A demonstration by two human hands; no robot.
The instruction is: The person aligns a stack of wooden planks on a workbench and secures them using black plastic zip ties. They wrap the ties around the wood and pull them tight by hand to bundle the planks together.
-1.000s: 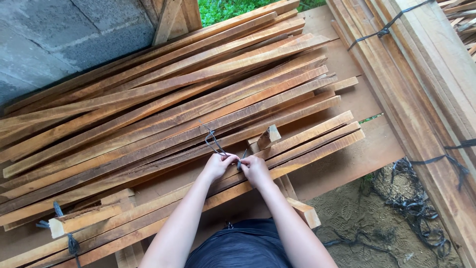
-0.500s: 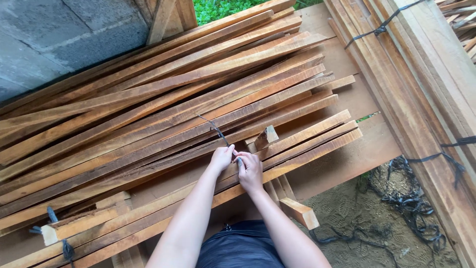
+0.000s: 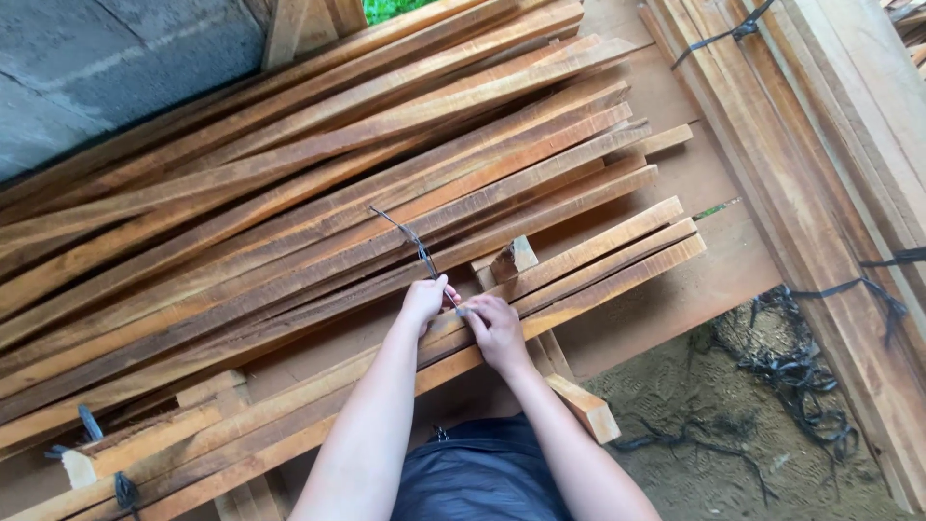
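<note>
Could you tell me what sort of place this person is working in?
Probably an outdoor timber yard or sawmill stacking area: long sawn wooden slats lie piled beside a block wall, bundled planks are tied with black strap, and the ground is bare earth.

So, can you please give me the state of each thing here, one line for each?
left hand: fingers pinched on the dark strap.
right hand: fingers closed at the strap's lower end.
dark strap: pulled taut, running up over the slats.
near slat bundle: lying flat under both hands.
loose slat pile: stacked unevenly, untied.
scrap straps: tangled on the dirt ground.
</note>
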